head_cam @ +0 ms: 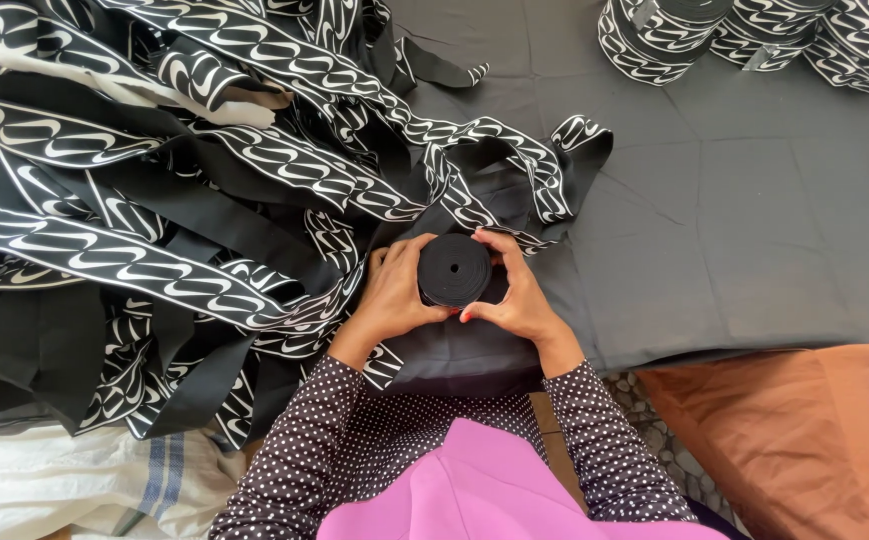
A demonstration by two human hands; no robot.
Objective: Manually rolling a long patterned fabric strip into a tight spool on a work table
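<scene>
Left hand (393,295) and right hand (520,295) clasp a black band roll (454,269) between them; loose band (255,170) heaped left.

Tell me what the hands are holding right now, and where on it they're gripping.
Both the left hand and the right hand hold a black roll of band, fingers wrapped around its outer edge on opposite sides.

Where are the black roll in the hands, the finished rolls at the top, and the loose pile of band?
black roll (454,270), head view, on its flat coiled face.
finished rolls (655,38), head view, on the patterned side of the left roll.
loose band pile (155,180), head view, on a patterned strip.
</scene>
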